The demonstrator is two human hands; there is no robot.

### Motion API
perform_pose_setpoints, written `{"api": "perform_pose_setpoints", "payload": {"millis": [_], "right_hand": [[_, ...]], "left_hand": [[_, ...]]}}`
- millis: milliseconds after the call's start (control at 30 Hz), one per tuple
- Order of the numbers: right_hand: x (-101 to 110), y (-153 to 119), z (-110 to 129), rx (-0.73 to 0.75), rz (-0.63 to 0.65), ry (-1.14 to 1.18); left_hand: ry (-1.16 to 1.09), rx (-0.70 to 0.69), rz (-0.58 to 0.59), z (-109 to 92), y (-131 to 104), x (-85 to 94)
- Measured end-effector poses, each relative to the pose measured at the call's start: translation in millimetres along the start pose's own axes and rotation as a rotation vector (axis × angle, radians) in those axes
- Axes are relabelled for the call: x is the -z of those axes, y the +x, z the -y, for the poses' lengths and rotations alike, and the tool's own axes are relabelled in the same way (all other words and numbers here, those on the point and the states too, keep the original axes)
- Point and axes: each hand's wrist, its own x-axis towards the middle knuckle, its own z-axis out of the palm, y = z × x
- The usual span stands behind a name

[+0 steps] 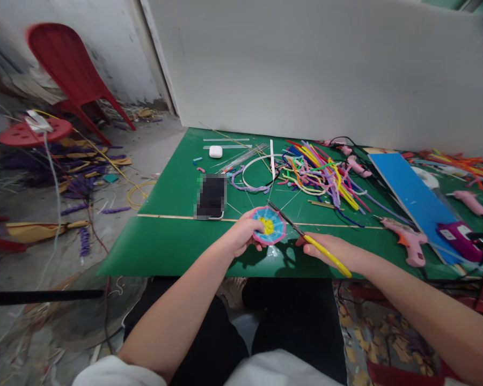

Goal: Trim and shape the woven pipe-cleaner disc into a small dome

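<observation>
My left hand (pixel 245 233) is closed on the edge of a round disc (pixel 279 231) with a yellow middle, a light blue ring and a pink rim, its thumb lying over the face. Thin stiff wires stick out from the disc over the table. In my right hand (pixel 330 246) are yellow-handled long-nose pliers (pixel 322 248), their dark slim jaws pointing up and left to the disc's upper right rim. Whether the jaws grip a wire is too small to tell. Both hands are just above the table's front edge.
On the green table (pixel 173 241) lie a phone (pixel 211 198), a white earbud case (pixel 216 151), a heap of coloured pipe cleaners (pixel 326 171) and a blue board (pixel 410 198). A pink glue gun (pixel 410 241) rests at right. A white panel (pixel 306 69) stands behind.
</observation>
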Motion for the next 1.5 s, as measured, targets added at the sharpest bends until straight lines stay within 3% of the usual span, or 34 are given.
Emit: {"api": "perform_pose_setpoints", "payload": {"millis": [633,1033,1500], "right_hand": [[2.7,0.2,3.7,-0.019,0.036,-0.022],[0.0,0.8,-0.9,0.002,-0.018,0.023],[1.6,1.3,1.5,-0.012,0.035,-0.012]], "left_hand": [[0.003,-0.006,0.018,2.2,1.8,2.1],[0.01,0.003,0.024,1.0,1.3,2.0],[0.012,-0.023,0.038,1.0,1.3,1.8]]}}
